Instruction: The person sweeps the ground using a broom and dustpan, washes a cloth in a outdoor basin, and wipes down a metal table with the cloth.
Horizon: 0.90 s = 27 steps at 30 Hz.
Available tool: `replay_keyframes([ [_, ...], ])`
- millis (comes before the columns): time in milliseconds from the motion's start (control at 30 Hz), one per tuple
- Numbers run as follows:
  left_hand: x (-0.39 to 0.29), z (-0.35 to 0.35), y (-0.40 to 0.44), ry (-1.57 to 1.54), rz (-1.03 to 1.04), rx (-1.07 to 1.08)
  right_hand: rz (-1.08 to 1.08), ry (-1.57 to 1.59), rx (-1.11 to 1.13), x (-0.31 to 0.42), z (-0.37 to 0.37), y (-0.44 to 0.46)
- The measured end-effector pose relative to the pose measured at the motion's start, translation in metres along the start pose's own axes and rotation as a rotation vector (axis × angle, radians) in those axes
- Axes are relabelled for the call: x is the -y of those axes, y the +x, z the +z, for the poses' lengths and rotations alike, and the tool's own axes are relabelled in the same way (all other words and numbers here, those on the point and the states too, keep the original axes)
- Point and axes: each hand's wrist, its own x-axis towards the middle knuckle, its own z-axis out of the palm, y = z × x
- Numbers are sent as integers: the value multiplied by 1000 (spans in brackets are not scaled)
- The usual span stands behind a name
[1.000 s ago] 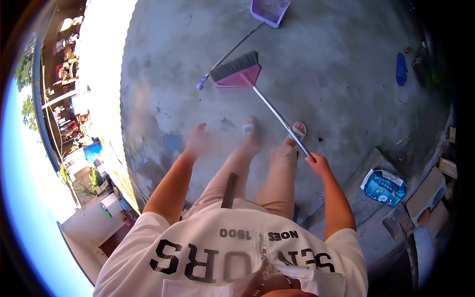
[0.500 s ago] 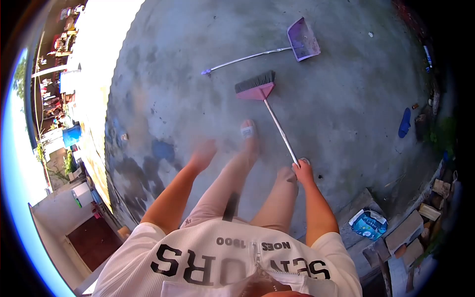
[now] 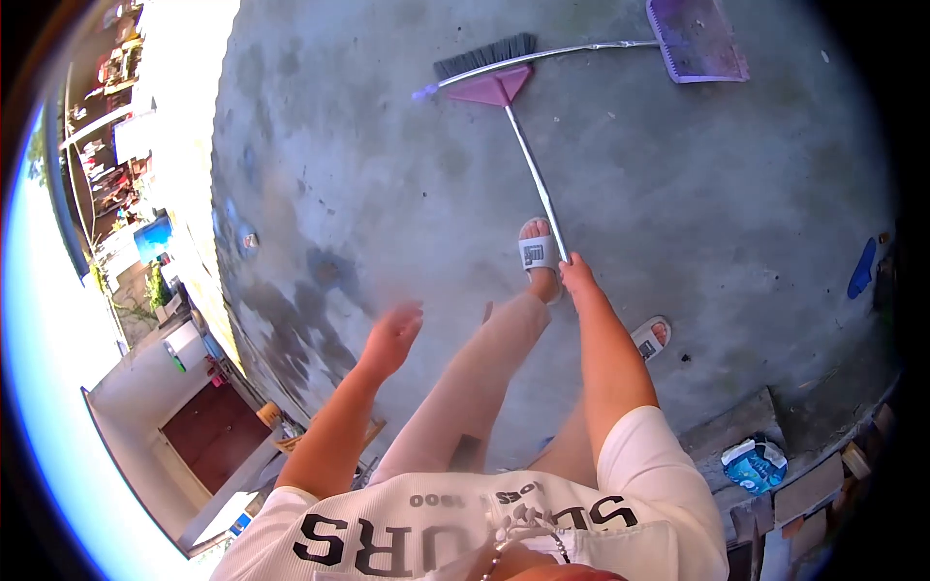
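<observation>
Firstly, the left hand (image 3: 392, 339) hangs at the left, its blurred fingers loosely bent and holding nothing. Next comes the broom (image 3: 523, 145), whose head is crossed by the handle of the dustpan (image 3: 699, 39), while the right hand (image 3: 576, 273) has its fingers closed around the broom's shaft; at far right, a blue slipper (image 3: 861, 268) lies on the floor (image 3: 775, 194).

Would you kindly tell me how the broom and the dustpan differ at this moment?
The broom is pink with dark bristles; the dustpan is purple. The right hand grips the broom, while neither of the hands touches the dustpan. Both are long-handled.
</observation>
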Motion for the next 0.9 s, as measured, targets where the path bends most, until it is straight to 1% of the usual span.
replay_keyframes([
  [67, 2, 2, 11, -43, 14, -8, -114, 111, 18, 22, 19, 33],
  [100, 4, 2, 15, -50, 31, -27, -166, 165, 28, 29, 27, 34],
  [167, 1, -3, 31, -65, 76, -55, -220, 145, 0, 46, 20, 17],
  [200, -5, -7, 37, 55, 189, -128, -249, 128, -20, 50, 12, 11],
  [233, -14, -12, 44, 169, 306, -203, -314, 25, -74, 49, 2, -3],
  [267, -28, -16, 51, 280, 424, -279, -309, 27, -71, 38, -10, -13],
  [333, -91, -28, 59, 379, 358, -423, -301, 33, -71, 8, -39, -37],
  [400, -142, -39, 85, 495, 544, -608, -318, -46, -86, -7, -83, -87],
  [467, -204, -48, 106, 730, 688, -775, -239, -53, -60, -10, -126, -151],
  [533, -238, -48, 135, 845, 760, -794, -141, 122, -32, -10, -159, -221],
  [567, -255, -43, 139, 901, 806, -803, -187, 125, 15, -12, -172, -246],
  [633, -299, -31, 121, 780, 516, -369, -275, 131, 102, -20, -201, -288],
  [667, -321, -28, 107, 731, 372, -152, -225, 123, 77, -16, -210, -312],
  [700, -325, -14, 92, 731, 625, -247, -178, 119, 57, -6, -216, -340],
  [733, -330, 4, 79, 586, 720, -257, -134, 120, 44, -2, -222, -359],
  [767, -345, 20, 55, 495, 688, -298, -103, 82, -22, -9, -226, -369],
  [800, -361, 34, 30, 402, 662, -334, -159, -57, -115, -17, -231, -378],
  [867, -391, 46, -23, 271, 665, -335, -240, -322, -326, -31, -238, -405],
  [900, -404, 52, -53, 212, 676, -317, -120, -344, -370, -30, -241, -424],
])
